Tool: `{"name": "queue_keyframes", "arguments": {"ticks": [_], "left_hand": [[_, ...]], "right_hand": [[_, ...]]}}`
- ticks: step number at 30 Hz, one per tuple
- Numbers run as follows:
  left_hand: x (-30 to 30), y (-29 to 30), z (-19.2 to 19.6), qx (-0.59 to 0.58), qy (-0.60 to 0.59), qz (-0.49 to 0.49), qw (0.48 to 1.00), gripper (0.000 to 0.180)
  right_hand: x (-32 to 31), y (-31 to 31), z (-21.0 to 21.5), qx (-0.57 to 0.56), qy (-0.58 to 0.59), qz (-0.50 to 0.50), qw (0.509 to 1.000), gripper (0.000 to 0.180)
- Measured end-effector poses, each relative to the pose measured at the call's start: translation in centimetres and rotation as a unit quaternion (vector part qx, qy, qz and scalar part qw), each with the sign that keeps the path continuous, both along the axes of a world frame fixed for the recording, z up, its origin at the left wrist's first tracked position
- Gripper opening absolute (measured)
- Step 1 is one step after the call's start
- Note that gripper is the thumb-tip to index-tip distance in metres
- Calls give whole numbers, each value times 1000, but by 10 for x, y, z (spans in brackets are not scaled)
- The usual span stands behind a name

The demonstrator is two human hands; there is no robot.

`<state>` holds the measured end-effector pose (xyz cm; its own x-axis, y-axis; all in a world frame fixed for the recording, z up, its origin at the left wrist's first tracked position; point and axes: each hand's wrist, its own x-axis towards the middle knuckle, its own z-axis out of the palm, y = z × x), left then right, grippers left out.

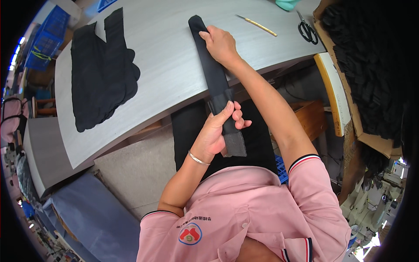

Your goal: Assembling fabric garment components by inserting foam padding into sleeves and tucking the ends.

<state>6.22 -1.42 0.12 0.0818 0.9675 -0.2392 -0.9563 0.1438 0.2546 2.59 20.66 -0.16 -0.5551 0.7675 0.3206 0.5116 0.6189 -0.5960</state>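
A long black fabric strip [212,74] with a rounded far end stretches from over the grey table [161,56] down past its near edge. My right hand [221,46] grips it near the rounded end, thumb on top. Lower down, my left hand [218,124] is closed round the strip, with the thumb laid across it. A dark grey, mesh-like end [235,144] hangs out below my left hand, over my lap. To the left on the table lies a stack of black fabric pieces [102,74], with scalloped edges on one side.
Scissors with black handles [308,32] and a thin pointed tool with a yellow handle [261,27] lie at the table's far right. A cardboard box [373,142] of black fabric pieces stands at the right. Blue crates [47,37] are at the far left.
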Motion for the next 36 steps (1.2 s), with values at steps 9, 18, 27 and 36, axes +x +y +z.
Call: {"name": "queue_keyframes", "arguments": {"ticks": [9,18,27,36], "left_hand": [[0,-17,3,6,64,-32,997,30],[-20,2,17,-92,125,38,987,42],[-7,14,16,-104,122,112,981,39],[-7,17,-1,-85,63,89,990,33]], "right_hand": [[-18,22,3,42,-18,-15,999,34],[85,-67,42,-223,148,44,963,31],[180,-166,24,-83,77,68,991,11],[181,-156,7,-720,316,37,617,23]]}}
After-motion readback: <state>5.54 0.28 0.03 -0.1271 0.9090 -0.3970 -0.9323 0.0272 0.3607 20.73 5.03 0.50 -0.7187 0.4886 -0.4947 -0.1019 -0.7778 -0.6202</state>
